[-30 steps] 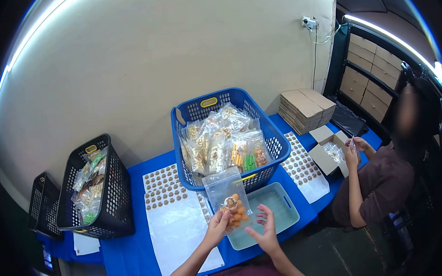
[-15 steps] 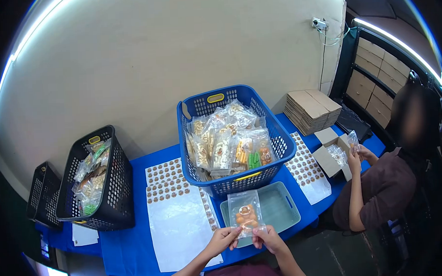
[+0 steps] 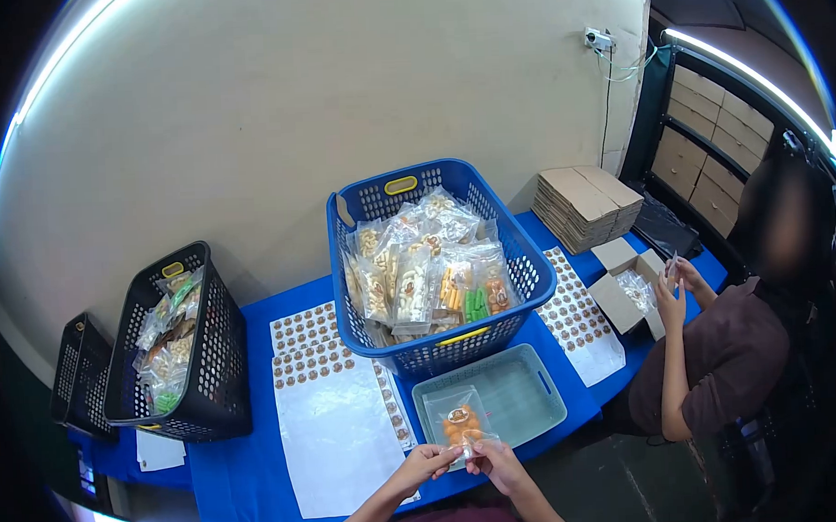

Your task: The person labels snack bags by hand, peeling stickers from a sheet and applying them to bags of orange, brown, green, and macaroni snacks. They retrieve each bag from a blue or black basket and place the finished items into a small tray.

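Observation:
A clear plastic bag of round orange snacks (image 3: 461,431) with a round brown sticker is held between my two hands. My left hand (image 3: 431,462) pinches its lower left corner. My right hand (image 3: 491,463) grips the lower right part, and the plastic there looks creased. Beneath the bag sits a shallow grey-green tray (image 3: 524,386). To the left lies a white sticker sheet (image 3: 337,439), with rows of round stickers along its top and right side.
A blue basket (image 3: 421,357) full of snack bags stands behind the tray. Black baskets (image 3: 221,360) are at left. At right, a co-worker (image 3: 707,361) handles a small bag by an open carton (image 3: 613,305); flat cardboard (image 3: 587,209) is stacked behind.
The bag has moved slightly down, and its near edge now looks crumpled between my fingers. My hands are a little lower. The co-worker's hands have shifted around the small bag.

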The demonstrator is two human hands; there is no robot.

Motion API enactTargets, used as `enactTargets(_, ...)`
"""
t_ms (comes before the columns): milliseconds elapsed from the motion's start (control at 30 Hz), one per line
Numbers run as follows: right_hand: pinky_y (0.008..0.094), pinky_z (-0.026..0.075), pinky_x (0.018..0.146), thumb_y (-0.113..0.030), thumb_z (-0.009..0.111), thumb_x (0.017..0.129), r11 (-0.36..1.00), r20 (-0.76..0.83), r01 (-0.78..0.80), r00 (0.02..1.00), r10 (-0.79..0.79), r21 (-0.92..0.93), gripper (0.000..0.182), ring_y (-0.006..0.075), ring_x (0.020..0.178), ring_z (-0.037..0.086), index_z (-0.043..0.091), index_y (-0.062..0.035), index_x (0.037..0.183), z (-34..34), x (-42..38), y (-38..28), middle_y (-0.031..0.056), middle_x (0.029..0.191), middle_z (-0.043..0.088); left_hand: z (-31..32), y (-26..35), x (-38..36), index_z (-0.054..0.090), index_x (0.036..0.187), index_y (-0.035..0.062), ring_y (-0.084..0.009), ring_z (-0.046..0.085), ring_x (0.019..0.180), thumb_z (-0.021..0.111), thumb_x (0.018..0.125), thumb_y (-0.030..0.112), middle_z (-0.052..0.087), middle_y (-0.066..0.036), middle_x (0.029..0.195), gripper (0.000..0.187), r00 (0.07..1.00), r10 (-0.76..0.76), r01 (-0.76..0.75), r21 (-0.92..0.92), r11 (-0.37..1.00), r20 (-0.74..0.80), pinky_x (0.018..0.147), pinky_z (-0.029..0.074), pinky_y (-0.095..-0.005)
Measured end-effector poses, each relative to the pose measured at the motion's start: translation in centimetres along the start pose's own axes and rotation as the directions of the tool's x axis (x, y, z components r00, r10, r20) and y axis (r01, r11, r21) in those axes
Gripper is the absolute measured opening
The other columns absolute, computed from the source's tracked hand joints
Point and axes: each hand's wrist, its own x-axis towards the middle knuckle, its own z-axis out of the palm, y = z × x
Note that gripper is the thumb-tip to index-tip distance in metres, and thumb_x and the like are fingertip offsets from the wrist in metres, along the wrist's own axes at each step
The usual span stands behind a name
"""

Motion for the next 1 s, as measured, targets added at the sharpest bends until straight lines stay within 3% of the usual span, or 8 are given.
enactTargets(133,0.0217,0.041,0.052,-0.019,0.053,0.085,1.0,-0.119,0.005,0.993,-0.001,0.029,0.019,0.0109,0.06,0.055,0.057,-0.0012,0.084,1.1,-0.3,-0.6,0.0043,0.069,0.057,0.9,0.1,-0.3,0.054,0.063,0.0102,-0.0016,0.036,0.047,0.053,0.085,0.038,0.042,0.006,0.052,0.035,0.997,0.073,-0.073,0.002,0.997,0.001,0.044,0.026,-0.0175)
enactTargets(300,0.0211,0.041,0.055,-0.017,0.055,0.084,0.984,-0.049,0.076,0.995,-0.085,-0.158,0.016,0.0104,0.061,0.054,0.058,-0.0012,0.083,-1.2,0.6,0.8,0.0041,0.069,0.057,0.9,-0.4,-0.2,0.055,0.067,0.0085,-0.0029,0.039,0.052,0.052,0.085,0.037,0.045,0.005,0.056,0.034,0.998,0.054,-0.055,0.024,0.998,0.017,0.048,0.029,-0.0172)
enactTargets(500,0.0214,0.04,0.057,-0.016,0.056,0.084,0.968,0.045,0.173,0.985,-0.168,-0.183,0.017,0.0105,0.062,0.051,0.059,-0.0002,0.078,-0.6,0.4,0.4,0.0051,0.068,0.057,2.1,-0.3,0.8,0.059,0.092,0.003,-0.0056,0.051,0.067,0.051,0.087,0.031,0.059,-0.001,0.081,0.03,0.963,0.08,-0.177,-0.38,0.908,-0.258,0.057,0.038,-0.0183)
enactTargets(600,0.0218,0.04,0.057,-0.015,0.056,0.083,0.98,0.074,0.151,0.987,-0.143,-0.128,0.017,0.0108,0.062,0.051,0.059,0.0002,0.077,-0.4,0.1,0.5,0.0053,0.069,0.058,0.9,0.3,1.1,0.056,0.102,0.0011,-0.0066,0.053,0.074,0.052,0.087,0.027,0.06,-0.003,0.087,0.031,0.94,0.268,-0.306,-0.175,0.936,-0.213,0.063,0.042,-0.0197)
enactTargets(633,0.022,0.04,0.057,-0.014,0.057,0.083,0.987,0.071,0.137,0.989,-0.131,-0.088,0.016,0.0109,0.061,0.051,0.059,0.0002,0.077,-0.3,-0.1,0.5,0.0054,0.069,0.058,0.3,0.6,1.1,0.054,0.106,0.0009,-0.007,0.054,0.08,0.054,0.086,0.026,0.06,-0.003,0.089,0.032,0.958,0.23,-0.242,-0.056,0.969,-0.171,0.068,0.043,-0.0197)
enactTargets(733,0.0219,0.04,0.056,-0.012,0.058,0.081,0.956,0.102,0.212,0.976,-0.194,-0.205,0.014,0.0107,0.06,0.052,0.059,0.0,0.075,-0.5,-0.3,0.2,0.0059,0.069,0.059,1.3,1.6,1.7,0.05,0.113,0.0013,-0.008,0.054,0.084,0.055,0.085,0.024,0.059,-0.004,0.094,0.036,0.932,0.336,-0.343,-0.036,0.939,-0.139,0.072,0.043,-0.0203)
enactTargets(900,0.0223,0.041,0.056,-0.01,0.058,0.081,0.953,-0.057,0.298,0.952,-0.301,-0.061,0.01,0.011,0.061,0.053,0.058,0.0,0.078,-0.9,-1.0,-1.1,0.0058,0.069,0.058,3.7,3.2,2.6,0.034,0.124,-0.0001,-0.0122,0.049,0.102,0.06,0.081,0.011,0.05,-0.008,0.113,0.051,0.923,0.382,-0.365,-0.208,0.908,0.05,0.087,0.04,-0.0256)
enactTargets(1000,0.0223,0.042,0.058,-0.009,0.056,0.082,0.931,-0.096,0.359,0.927,-0.364,-0.067,0.009,0.0108,0.062,0.053,0.057,0.0003,0.083,-1.4,-1.4,-1.1,0.0059,0.071,0.058,4.4,4.7,3.2,0.032,0.124,-0.0011,-0.014,0.049,0.103,0.061,0.079,0.006,0.05,-0.01,0.114,0.054,0.873,0.484,-0.47,-0.156,0.869,0.062,0.088,0.04,-0.0265)
